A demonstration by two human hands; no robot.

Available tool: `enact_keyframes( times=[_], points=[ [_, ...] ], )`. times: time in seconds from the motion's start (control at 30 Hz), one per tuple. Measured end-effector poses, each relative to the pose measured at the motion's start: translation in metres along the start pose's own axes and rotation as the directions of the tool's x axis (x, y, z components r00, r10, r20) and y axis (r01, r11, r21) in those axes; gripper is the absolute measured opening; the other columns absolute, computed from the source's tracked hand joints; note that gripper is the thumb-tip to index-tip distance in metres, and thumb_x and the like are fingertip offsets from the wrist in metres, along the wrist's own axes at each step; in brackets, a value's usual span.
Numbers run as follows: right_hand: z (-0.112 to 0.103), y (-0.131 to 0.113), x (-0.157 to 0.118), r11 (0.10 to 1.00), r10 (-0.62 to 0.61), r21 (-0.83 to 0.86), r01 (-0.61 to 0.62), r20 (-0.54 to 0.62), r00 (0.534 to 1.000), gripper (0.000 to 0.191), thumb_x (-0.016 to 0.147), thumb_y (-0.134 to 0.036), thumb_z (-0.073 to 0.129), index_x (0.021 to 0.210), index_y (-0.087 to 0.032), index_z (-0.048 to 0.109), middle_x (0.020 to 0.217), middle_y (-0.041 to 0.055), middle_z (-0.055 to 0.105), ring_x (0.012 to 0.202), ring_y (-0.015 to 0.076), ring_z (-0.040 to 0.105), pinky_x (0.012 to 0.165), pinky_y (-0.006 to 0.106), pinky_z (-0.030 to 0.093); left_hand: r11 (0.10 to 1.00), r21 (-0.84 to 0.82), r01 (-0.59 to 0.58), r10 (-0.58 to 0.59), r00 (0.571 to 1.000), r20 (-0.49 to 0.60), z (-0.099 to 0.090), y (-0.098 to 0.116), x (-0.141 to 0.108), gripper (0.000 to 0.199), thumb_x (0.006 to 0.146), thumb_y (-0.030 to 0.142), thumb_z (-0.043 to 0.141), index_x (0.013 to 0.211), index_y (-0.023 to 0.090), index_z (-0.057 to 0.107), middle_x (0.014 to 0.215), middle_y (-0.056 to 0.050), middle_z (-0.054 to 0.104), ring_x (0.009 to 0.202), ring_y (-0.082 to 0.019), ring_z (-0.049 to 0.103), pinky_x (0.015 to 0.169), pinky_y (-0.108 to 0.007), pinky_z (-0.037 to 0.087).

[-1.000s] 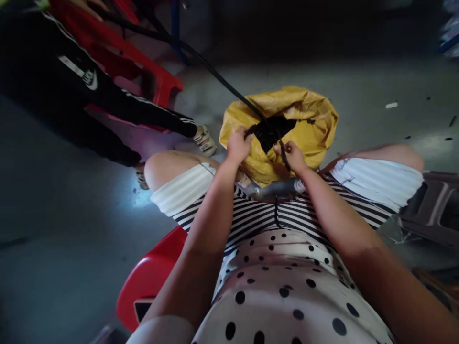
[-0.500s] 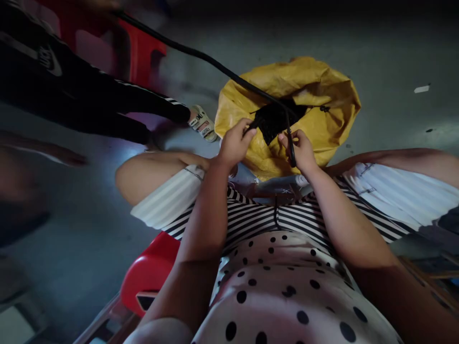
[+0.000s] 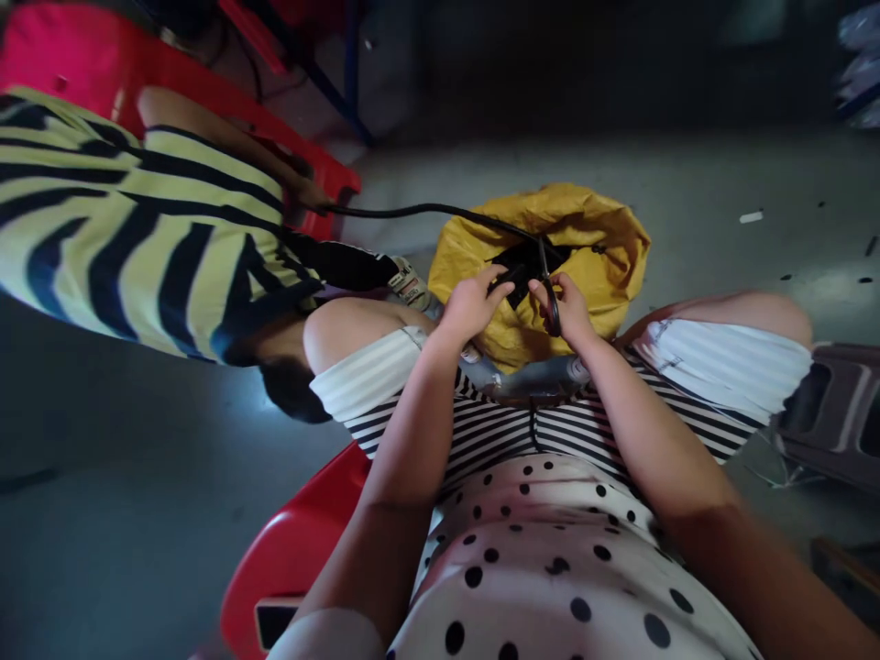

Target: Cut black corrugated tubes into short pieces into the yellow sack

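Between my knees stands a yellow sack [image 3: 474,243] with its mouth wide and several black pieces [image 3: 507,255] inside. My left hand [image 3: 474,304] pinches a small black piece over the sack's near left side; its exact kind is too dark to make out. In my right hand [image 3: 572,313] is a pair of scissors [image 3: 552,316], dark-handled, with the blades pointing away from me into the sack. A long black cord [image 3: 430,209] reaches from the sack's middle to another person's hand [image 3: 313,195] on the left. Whether the cord touches the scissors cannot be told.
A person in a yellow-and-dark striped shirt [image 3: 199,202] bends close at my left knee, beside a red plastic bench [image 3: 171,87]. A red stool [image 3: 295,532] is under me, and a grey-brown plastic stool [image 3: 835,403] stands at right. A white scrap [image 3: 752,217] lies on the floor.
The person on the left has bent down into view, and their end of the cord is lower and nearer. The view has shifted. My hands keep their holds over the sack.
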State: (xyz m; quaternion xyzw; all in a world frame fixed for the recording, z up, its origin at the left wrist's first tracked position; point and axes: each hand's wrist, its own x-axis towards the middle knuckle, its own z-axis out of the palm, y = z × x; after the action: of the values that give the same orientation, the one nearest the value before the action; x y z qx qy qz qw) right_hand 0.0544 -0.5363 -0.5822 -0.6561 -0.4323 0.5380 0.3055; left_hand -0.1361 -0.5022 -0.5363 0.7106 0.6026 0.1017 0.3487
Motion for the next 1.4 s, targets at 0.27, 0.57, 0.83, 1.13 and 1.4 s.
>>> enact_keyframes(
  times=[0.27,0.57,0.83,1.13,1.4],
  points=[
    [-0.008,0.014,-0.006,0.982,0.110,-0.162,-0.099,0.058,0.992,0.058,0.078,-0.075,0.068,0.099,-0.025,0.050,0.071,-0.0021,0.061,0.059,0.0167,0.058,0.056,0.028,0.044,0.971,0.166,0.173,-0.180,0.983,0.029,-0.001,0.019,0.009,0.040,0.107,0.042,0.040,0.132,0.018,0.061,0.117,-0.014,0.076,0.115,-0.031,0.069,0.097,-0.038,0.051],
    [-0.012,0.006,-0.013,0.997,0.027,-0.073,-0.020,0.099,0.995,0.053,0.080,-0.073,0.066,0.099,-0.026,0.050,0.067,-0.0057,0.053,0.057,0.0144,0.051,0.053,0.025,0.039,0.998,0.057,0.035,-0.031,0.998,-0.059,0.007,0.005,0.011,0.033,0.104,0.032,0.048,0.133,0.021,0.061,0.132,-0.011,0.071,0.121,-0.027,0.065,0.103,-0.036,0.049],
    [-0.011,-0.001,-0.018,0.989,0.008,-0.146,0.009,0.118,0.993,0.051,0.080,-0.068,0.068,0.101,-0.025,0.051,0.078,-0.0033,0.058,0.065,0.0158,0.053,0.060,0.027,0.040,1.000,0.025,0.001,0.002,0.994,-0.106,0.009,0.003,0.012,0.025,0.098,0.026,0.058,0.122,0.022,0.066,0.124,-0.009,0.074,0.116,-0.027,0.067,0.101,-0.037,0.050],
    [-0.010,-0.004,-0.018,0.957,0.016,-0.289,0.016,0.110,0.994,0.054,0.082,-0.073,0.062,0.105,-0.025,0.055,0.084,0.0004,0.064,0.073,0.0198,0.058,0.068,0.030,0.042,1.000,0.013,-0.008,0.009,0.992,-0.129,0.015,0.000,0.017,0.022,0.095,0.023,0.062,0.116,0.020,0.069,0.119,-0.010,0.075,0.113,-0.027,0.067,0.099,-0.037,0.050],
    [-0.009,-0.004,-0.013,0.927,0.053,-0.376,0.000,0.132,0.990,0.058,0.084,-0.073,0.061,0.112,-0.023,0.058,0.092,0.0061,0.069,0.080,0.0237,0.062,0.075,0.033,0.046,0.999,0.012,-0.037,0.037,0.998,-0.040,0.022,-0.002,0.018,0.022,0.093,0.022,0.064,0.114,0.022,0.072,0.118,-0.008,0.075,0.113,-0.026,0.067,0.099,-0.035,0.050]
  ],
)
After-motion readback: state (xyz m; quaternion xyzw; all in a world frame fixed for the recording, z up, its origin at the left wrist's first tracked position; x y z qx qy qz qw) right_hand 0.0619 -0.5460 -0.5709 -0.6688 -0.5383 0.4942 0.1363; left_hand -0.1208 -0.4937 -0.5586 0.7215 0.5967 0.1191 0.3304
